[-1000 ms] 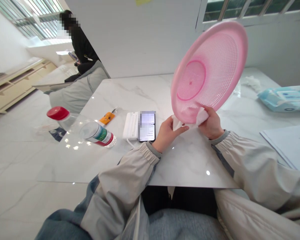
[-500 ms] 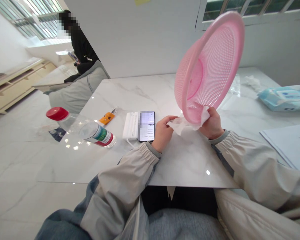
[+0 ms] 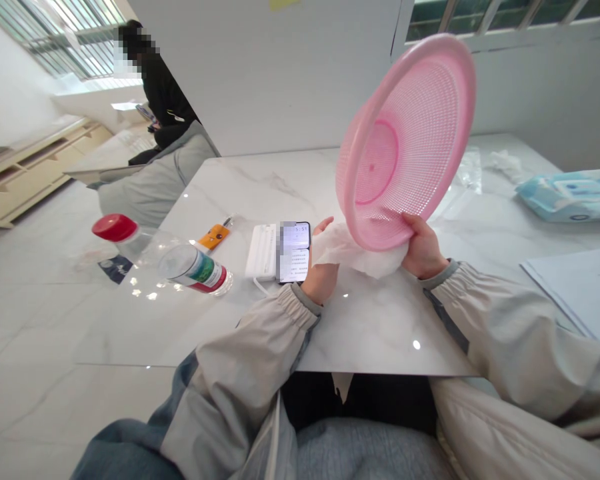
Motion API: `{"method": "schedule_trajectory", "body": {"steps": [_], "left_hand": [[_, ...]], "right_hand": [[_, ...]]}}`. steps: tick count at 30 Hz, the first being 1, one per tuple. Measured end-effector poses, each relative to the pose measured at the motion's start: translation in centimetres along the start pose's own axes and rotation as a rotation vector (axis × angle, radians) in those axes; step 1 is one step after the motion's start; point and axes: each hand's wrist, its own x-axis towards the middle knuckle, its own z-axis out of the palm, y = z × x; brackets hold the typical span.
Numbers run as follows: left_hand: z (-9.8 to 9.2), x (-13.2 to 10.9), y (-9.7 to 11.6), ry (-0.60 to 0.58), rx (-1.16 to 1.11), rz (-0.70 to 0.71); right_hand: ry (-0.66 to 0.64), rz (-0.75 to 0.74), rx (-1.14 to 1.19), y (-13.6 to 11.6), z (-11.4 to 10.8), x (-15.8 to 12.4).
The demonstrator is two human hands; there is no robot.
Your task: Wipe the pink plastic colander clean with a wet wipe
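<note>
A pink plastic colander (image 3: 405,140) is held up tilted above the marble table (image 3: 380,327), its rim clamped by the right hand (image 3: 423,250). A white wipe (image 3: 357,252) is pressed to the lower rim. The left hand (image 3: 321,281) is close by, partly behind the wipe; its grip cannot be told.

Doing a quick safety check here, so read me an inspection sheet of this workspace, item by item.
Surface: glossy white marble-look table.
Job's things: pink plastic colander, tilted up, with a white wipe against its rim.
Clutter: red-capped bottle on its side, phone, white device, orange packet, wet-wipes pack, papers.
Hands: right hand grips the rim; left hand holds the wipe.
Cables: short white cable at the device.
Surroundings: seated person in black, window.
</note>
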Motion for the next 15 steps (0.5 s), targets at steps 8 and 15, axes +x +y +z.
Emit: {"method": "schedule_trajectory", "body": {"steps": [8, 15], "left_hand": [[0.90, -0.16, -0.10, -0.256, -0.068, -0.217], [1.01, -0.43, 0.21, -0.279, -0.067, -0.273]], "right_hand": [[0.059, -0.056, 0.062, -0.02, 0.00, 0.15], [0.091, -0.180, 0.049, 0.41, -0.64, 0.53]]}}
